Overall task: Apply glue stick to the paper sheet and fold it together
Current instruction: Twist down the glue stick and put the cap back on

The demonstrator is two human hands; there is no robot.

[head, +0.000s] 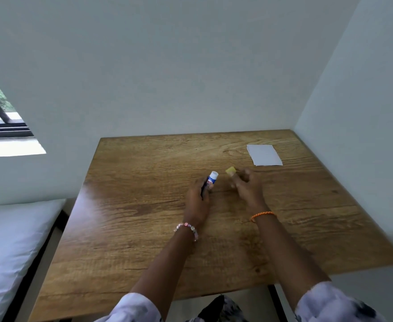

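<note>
Wooden table (144,228) bears paper sheet (264,155) beyond both hands.

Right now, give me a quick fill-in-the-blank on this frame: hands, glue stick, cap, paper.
1. The glue stick is held in the ____ hand.
2. The right hand holds the stick's ____ cap, so the stick is uncapped.
3. The paper lies flat at the table's far ____ corner, touched by neither hand.
4. The right wrist wears an ____ bracelet.

Missing words: left; yellow; right; orange
</note>
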